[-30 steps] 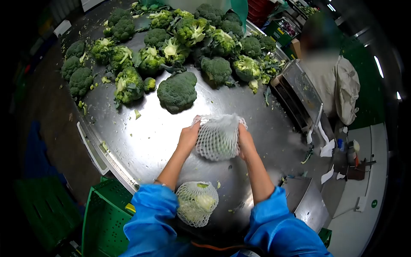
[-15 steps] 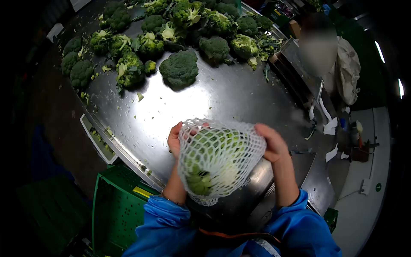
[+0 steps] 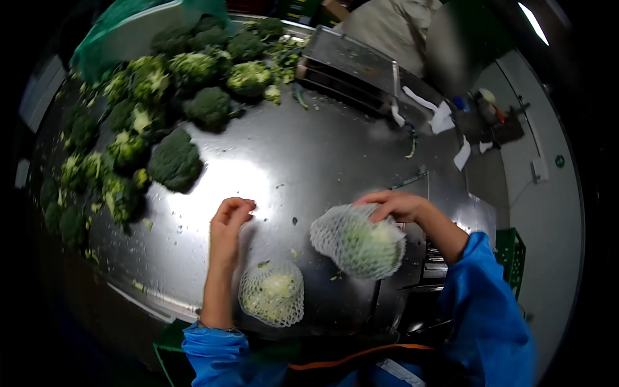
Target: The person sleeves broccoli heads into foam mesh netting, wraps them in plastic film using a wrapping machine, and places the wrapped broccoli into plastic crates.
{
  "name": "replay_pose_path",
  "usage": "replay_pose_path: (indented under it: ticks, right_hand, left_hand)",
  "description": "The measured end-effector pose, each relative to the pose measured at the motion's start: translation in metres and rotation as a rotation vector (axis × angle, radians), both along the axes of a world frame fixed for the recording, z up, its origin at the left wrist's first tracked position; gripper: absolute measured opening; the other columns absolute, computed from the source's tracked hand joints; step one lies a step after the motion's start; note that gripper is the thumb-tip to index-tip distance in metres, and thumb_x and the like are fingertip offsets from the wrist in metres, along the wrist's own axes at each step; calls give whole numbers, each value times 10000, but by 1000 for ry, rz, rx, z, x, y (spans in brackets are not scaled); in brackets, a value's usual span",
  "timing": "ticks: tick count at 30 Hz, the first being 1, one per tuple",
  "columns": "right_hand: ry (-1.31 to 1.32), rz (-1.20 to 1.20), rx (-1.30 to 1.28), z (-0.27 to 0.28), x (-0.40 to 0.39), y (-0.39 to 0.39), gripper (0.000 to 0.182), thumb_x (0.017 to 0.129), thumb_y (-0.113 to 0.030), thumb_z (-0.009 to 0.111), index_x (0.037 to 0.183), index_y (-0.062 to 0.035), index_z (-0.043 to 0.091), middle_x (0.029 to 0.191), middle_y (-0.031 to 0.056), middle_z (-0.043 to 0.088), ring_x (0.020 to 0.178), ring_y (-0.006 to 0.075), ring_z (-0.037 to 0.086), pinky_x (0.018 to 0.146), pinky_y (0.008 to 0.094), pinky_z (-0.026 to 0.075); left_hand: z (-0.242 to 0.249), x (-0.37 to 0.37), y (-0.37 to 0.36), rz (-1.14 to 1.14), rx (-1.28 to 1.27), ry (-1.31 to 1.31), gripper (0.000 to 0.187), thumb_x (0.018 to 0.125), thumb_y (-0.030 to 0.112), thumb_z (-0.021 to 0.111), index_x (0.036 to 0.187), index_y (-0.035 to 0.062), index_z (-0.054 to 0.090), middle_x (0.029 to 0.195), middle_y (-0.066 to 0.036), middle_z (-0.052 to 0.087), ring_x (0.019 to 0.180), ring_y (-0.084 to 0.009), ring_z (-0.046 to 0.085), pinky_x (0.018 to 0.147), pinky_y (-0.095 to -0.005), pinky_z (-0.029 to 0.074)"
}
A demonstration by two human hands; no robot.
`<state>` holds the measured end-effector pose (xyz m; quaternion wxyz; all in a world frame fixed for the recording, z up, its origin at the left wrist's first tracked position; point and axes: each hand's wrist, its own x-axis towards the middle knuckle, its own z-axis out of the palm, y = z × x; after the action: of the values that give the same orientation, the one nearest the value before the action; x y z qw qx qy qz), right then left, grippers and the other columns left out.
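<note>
My right hand [image 3: 393,205] grips a broccoli head in a white foam net [image 3: 371,248] from above, fingers and thumb on its upper side, over the right part of the metal table. Pale green shows through the mesh. My left hand [image 3: 230,219] is above the table to the left, its fingers curled together with nothing visible in them. Below it, near my body, a second netted head [image 3: 274,293] lies on the table, pale yellow-green through its white mesh. A loose broccoli head [image 3: 175,161] lies beyond my left hand.
Many broccoli heads [image 3: 148,80] are heaped at the far left of the metal table [image 3: 296,155]. A metal box [image 3: 348,64] stands at the back, with white scraps [image 3: 442,118] to its right. A green bag [image 3: 103,39] is at the far left, and a green crate [image 3: 510,261] at the right.
My left hand has let go of the netted head and moved away left. My right hand now holds it alone, farther right. The view has turned right, and the second netted head is visible.
</note>
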<state>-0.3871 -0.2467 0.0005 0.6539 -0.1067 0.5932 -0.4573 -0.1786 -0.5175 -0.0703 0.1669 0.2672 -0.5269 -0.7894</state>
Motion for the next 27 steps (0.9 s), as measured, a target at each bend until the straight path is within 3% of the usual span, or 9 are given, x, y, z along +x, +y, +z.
replay_pose_path:
  ticks: [3,5,9,14,16,19,21,23,27]
  right_hand:
    - [339,442,-13,-48,-19,-16,264,748,46,556,1003,-13,588,1001,127,614,939,213,594,813,313,481]
    - [183,72,-87,-49,-66,-29,222,757,22,563,968,-38,596,986,103,619,864,186,608,795,293,477]
    - [1466,-269,509,-98,-224,10,518,717,-158,648,1164,17,453,1045,167,551,974,313,557,804,386,459]
    - [1355,-453,1134,-88,-261,0,826,702,-327,678,1348,-106,214,1316,184,305,1221,362,310,948,499,319]
    - [1263,-199,1246,-89,-274,-3,628,715,-412,621,1248,-129,451,1339,135,321,1222,348,321,932,496,315]
    - [1618,-114,1022,-82,-271,14,393,679,-384,528,902,-85,651,943,155,627,923,333,572,822,411,399]
    - [1553,-179,757,-54,-255,18,393,686,-371,514,781,5,579,831,155,588,805,312,559,734,386,391]
    - [1353,-300,207,-10,-211,15,225,724,-209,495,637,-1,494,636,24,475,620,92,416,561,260,332]
    - [933,61,55,85,-86,-56,163,698,-153,505,697,2,557,635,-31,512,559,56,444,514,224,367]
  left_hand:
    - [-42,-28,-68,186,-953,-99,342,800,176,593,1106,55,505,1228,-125,438,1101,-236,435,906,-351,367]
    - [-49,-32,-109,357,-1388,-684,656,713,271,682,1279,156,370,1358,-150,266,1218,-325,287,949,-457,309]
    - [-66,-30,-153,312,-1213,-690,999,537,262,808,1353,251,231,1406,-191,133,1254,-427,153,972,-546,245]
    - [-57,-49,-140,307,-1199,-558,881,525,271,807,1276,169,359,1265,-194,287,1172,-369,286,957,-484,318]
    - [-54,-58,-103,171,-1147,-412,869,514,323,812,1260,160,397,1256,-200,300,1171,-380,302,971,-458,325]
    - [-39,-73,-59,-62,-1107,-170,729,632,295,752,1255,148,403,1234,-181,361,1113,-335,407,888,-439,429]
    - [-40,-83,-73,50,61,-151,508,791,209,603,1243,104,396,1173,-176,430,935,-273,545,647,-335,552]
    - [-46,-93,-87,159,-197,-240,356,870,121,456,1218,63,414,1128,-176,474,827,-243,599,460,-244,542]
    - [14,-94,-47,48,-704,-13,435,810,99,579,1220,49,442,1239,-106,451,1114,-234,482,832,-333,470]
